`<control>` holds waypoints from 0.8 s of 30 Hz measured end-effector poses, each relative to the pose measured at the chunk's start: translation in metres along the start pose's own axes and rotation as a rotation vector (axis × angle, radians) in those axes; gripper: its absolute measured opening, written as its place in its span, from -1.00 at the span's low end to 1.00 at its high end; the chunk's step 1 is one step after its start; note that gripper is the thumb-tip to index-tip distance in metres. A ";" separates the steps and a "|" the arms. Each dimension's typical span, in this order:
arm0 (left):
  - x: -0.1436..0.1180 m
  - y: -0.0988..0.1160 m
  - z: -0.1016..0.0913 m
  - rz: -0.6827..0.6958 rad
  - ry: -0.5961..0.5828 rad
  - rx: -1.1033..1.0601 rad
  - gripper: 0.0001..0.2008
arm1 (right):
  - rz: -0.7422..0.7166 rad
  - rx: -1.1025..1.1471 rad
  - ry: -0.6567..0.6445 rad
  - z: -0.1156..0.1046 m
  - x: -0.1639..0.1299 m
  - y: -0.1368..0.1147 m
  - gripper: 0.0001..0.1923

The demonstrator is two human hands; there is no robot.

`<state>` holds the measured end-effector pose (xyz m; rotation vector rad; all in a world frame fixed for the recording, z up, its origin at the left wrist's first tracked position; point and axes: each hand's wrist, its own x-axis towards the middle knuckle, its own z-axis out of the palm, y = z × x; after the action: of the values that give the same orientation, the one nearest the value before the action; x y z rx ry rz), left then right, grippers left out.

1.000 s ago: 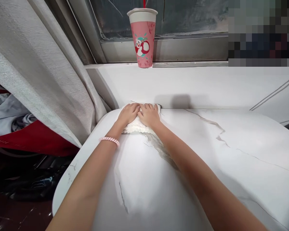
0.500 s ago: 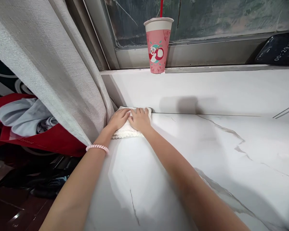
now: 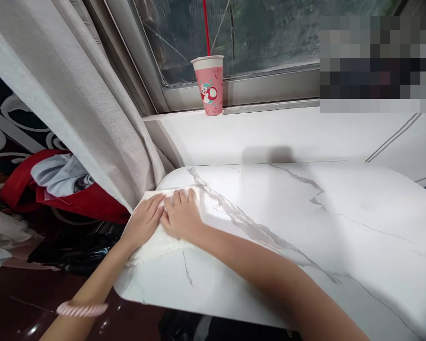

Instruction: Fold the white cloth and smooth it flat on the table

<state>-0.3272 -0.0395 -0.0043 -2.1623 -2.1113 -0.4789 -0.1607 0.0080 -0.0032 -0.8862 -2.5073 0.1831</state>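
Observation:
A white cloth (image 3: 158,247) lies spread on the left end of a white marble-patterned table (image 3: 220,284), by the rounded edge. My left hand (image 3: 144,221) rests flat on the cloth's left part, fingers stretched out, with a pink coiled band around the wrist. Beside it, my right hand (image 3: 182,214) presses flat on the cloth too, its fingers pointing away from me. The two hands almost touch at the thumbs. Part of the cloth is hidden under both palms.
A pink paper cup (image 3: 210,92) with a red straw stands on the window ledge. A pale curtain (image 3: 95,99) hangs close to the table's left end. Left of it sits a red bag (image 3: 88,204) with clothes inside. A pixelated patch covers the upper right.
Both hands and the cloth have moved from the table's far left corner toward me and to the left. The camera view has shifted, showing the table's near edge.

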 end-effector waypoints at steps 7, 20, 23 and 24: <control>-0.096 0.038 -0.015 0.021 0.041 0.061 -0.53 | -0.163 0.051 -0.041 -0.026 -0.075 -0.037 -0.41; -0.043 0.122 0.014 -0.005 0.010 0.113 -0.53 | -0.175 0.034 -0.021 -0.051 -0.092 0.050 -0.50; 0.026 0.116 0.027 0.099 -0.034 0.070 -0.53 | -0.029 -0.006 -0.002 -0.048 -0.064 0.085 -0.56; 0.050 0.114 0.032 0.133 -0.046 0.053 -0.53 | 0.027 -0.024 0.009 -0.047 -0.054 0.096 -0.57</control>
<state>-0.2097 0.0122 -0.0027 -2.2855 -1.9620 -0.3616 -0.0481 0.0478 -0.0087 -0.9289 -2.4951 0.1577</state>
